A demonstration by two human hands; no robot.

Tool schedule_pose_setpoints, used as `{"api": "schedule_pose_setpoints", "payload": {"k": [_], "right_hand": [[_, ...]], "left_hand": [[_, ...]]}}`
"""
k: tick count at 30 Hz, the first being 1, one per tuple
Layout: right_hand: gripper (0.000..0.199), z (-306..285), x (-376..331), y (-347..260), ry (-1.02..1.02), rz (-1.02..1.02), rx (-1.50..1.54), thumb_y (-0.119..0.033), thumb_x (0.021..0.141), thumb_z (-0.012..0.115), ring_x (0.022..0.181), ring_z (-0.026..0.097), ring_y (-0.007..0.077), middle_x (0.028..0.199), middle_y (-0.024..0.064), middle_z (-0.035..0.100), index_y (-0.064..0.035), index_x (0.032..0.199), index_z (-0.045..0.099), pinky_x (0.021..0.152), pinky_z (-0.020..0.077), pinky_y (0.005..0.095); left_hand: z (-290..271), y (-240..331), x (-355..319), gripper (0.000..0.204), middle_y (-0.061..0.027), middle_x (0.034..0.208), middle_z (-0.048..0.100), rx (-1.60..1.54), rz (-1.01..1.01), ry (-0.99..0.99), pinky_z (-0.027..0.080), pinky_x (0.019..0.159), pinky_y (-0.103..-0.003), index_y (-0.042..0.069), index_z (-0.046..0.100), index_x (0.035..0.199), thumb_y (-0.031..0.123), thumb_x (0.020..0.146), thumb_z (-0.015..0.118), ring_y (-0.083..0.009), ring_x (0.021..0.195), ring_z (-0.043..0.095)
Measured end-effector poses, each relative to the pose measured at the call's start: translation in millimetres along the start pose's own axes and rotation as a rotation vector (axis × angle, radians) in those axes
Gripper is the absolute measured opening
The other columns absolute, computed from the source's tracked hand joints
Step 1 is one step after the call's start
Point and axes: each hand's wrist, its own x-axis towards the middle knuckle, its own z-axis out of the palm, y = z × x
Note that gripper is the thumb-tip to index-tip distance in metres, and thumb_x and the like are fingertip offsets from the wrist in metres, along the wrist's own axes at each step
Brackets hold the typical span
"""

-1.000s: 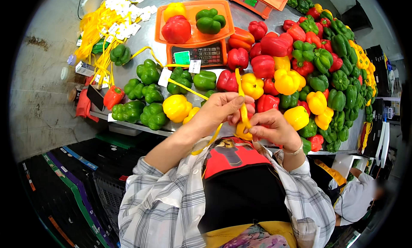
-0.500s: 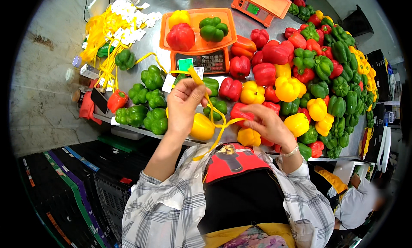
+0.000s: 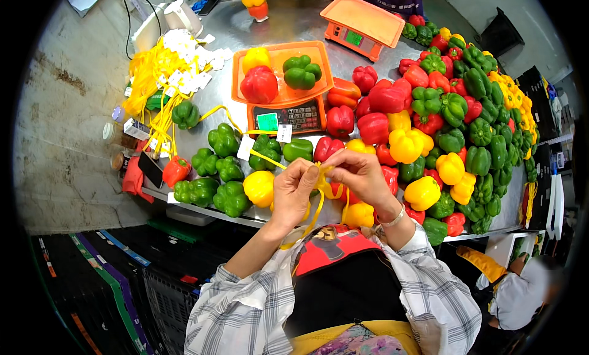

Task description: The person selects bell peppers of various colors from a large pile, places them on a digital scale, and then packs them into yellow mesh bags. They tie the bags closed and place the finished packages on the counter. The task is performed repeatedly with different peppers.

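Head view: left hand (image 3: 293,192) and right hand (image 3: 362,174) both pinch a yellow net bag (image 3: 322,186) at the table's (image 3: 257,30) near edge, above a yellow pepper (image 3: 359,215). Keeping the mouth stretched taut between both pinches should help most.

The left hand (image 3: 293,192) and right hand (image 3: 358,174) hide the middle of the yellow band (image 3: 321,184); their grip on it cannot be made out. A yellow pepper (image 3: 359,215) sits half-hidden beneath the right wrist.
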Motion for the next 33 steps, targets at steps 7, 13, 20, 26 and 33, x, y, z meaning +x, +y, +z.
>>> {"api": "schedule_pose_setpoints", "payload": {"k": [7, 13, 20, 26, 33], "right_hand": [[0.014, -10, 1, -2, 0.140, -0.036, 0.733, -0.018, 0.101, 0.056, 0.086, 0.063, 0.0141, 0.093, 0.0047, 0.065, -0.0043, 0.106, 0.058, 0.081, 0.0505, 0.0295], [0.015, 10, -6, 11, -0.084, -0.034, 0.832, -0.022, 0.103, 0.053, 0.086, 0.058, 0.0126, 0.090, 0.0019, 0.057, -0.0076, 0.102, 0.053, 0.084, 0.0462, 0.0286], [0.016, 25, -16, 3, -0.084, 0.074, 0.513, -0.012, 0.097, 0.063, 0.085, 0.055, 0.0058, 0.090, -0.0014, 0.058, -0.0063, 0.110, 0.055, 0.078, 0.0454, 0.0215], [0.012, 15, -17, -21, -0.161, 0.088, -0.065, -0.007, 0.093, 0.066, 0.089, 0.057, 0.0059, 0.096, -0.0005, 0.064, 0.0008, 0.102, 0.067, 0.079, 0.0471, 0.0218], [0.015, -19, 10, -16, 0.093, -0.108, 0.826, -0.016, 0.103, 0.049, 0.080, 0.058, 0.0115, 0.086, 0.0036, 0.059, -0.0031, 0.099, 0.055, 0.075, 0.0501, 0.0283]], "left_hand": [[5, 4, 3, 0.022, -0.0041, 0.093, 0.065, -0.529, -0.108, 0.012, 0.049, 0.088, -0.032, 0.008, 0.055, 0.090, 0.028, 0.099, 0.060, -0.0146, 0.090, 0.061], [9, 16, 17, 0.025, -0.0034, 0.082, 0.059, -0.705, -0.143, -0.010, 0.050, 0.073, -0.031, 0.010, 0.051, 0.089, 0.032, 0.100, 0.057, -0.0148, 0.076, 0.060], [19, 35, 26, 0.037, -0.0011, 0.071, 0.048, -0.579, -0.099, 0.009, 0.036, 0.051, -0.023, 0.010, 0.046, 0.084, 0.042, 0.100, 0.055, -0.0087, 0.056, 0.044], [-2, 31, 27, 0.037, 0.0050, 0.075, 0.047, -0.201, 0.056, -0.016, 0.031, 0.051, -0.020, 0.011, 0.049, 0.087, 0.044, 0.095, 0.064, -0.0010, 0.059, 0.038], [-15, 29, 9, 0.027, 0.0059, 0.077, 0.054, 0.085, -0.309, -0.396, 0.043, 0.065, -0.019, 0.002, 0.064, 0.104, 0.020, 0.088, 0.077, -0.0025, 0.072, 0.051]]}}
